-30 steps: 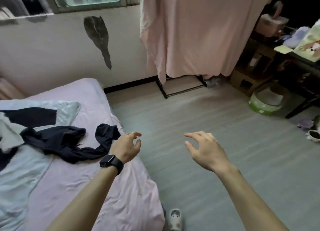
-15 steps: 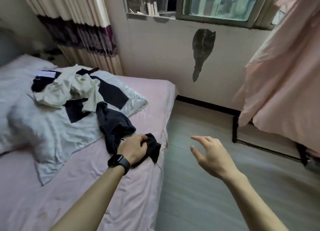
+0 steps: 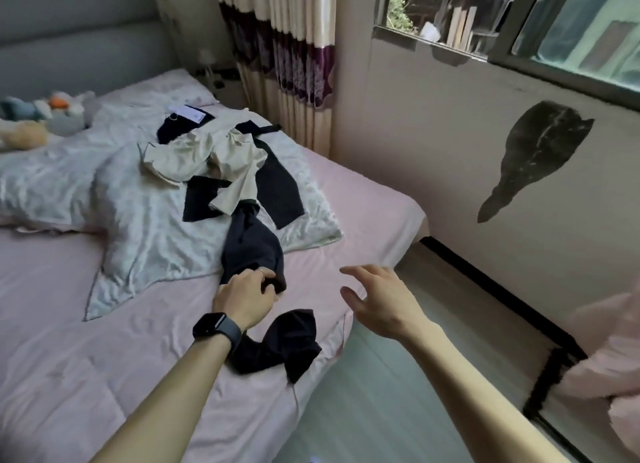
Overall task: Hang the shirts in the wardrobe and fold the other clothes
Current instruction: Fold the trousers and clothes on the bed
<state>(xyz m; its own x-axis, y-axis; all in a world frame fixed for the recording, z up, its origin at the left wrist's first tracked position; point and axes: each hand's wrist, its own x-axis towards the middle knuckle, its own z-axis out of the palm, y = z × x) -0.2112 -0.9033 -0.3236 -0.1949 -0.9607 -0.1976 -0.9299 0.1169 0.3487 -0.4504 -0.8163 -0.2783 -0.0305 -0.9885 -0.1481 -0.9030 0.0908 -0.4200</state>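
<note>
Left hand (image 3: 244, 294) pinches the dark garment (image 3: 251, 244); right hand (image 3: 377, 301), at its three o'clock, spread and empty — let it take the trailing end at five o'clock; lift slowly.

The dark garment (image 3: 251, 244) hides the left hand's (image 3: 242, 296) grip (fingers tucked in); the pink cloth (image 3: 602, 355) is cut off at right.

Bare forearms (image 3: 460, 376), black smartwatch (image 3: 217, 328) on dark band — left wrist, thin ring (image 3: 261, 271) on left hand (image 3: 244, 294)
</note>
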